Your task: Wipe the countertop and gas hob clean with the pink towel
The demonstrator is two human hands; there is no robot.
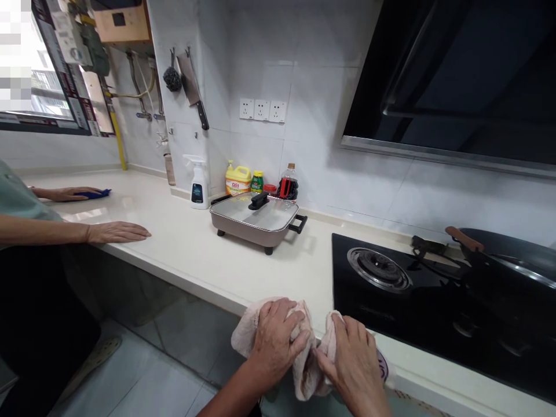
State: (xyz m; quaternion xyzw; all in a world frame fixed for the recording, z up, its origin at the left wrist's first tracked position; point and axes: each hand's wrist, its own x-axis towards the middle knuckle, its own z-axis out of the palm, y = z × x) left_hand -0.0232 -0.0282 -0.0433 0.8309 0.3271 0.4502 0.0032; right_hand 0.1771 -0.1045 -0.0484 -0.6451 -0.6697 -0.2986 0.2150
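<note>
A pale pink cloth [248, 331] is bunched up at the front edge of the white countertop [195, 255]. My left hand [278, 339] is closed on its left part, fingers curled into the folds. With bent fingers, my right hand [354, 353] grips the right part of the same cloth, close to the front left corner of the black gas hob [369, 307]. Between the two hands the cloth hangs down over the counter edge. Part of a round printed mark shows beside my right hand.
A lidded electric pan [256, 223] stands on the counter, with a spray bottle [198, 188] and a yellow jug [237, 179] behind. A wok [512, 260] sits on the hob's right. At left, another person's hand [72, 194] presses a blue cloth [93, 194]. A cleaver [191, 84] hangs on the wall.
</note>
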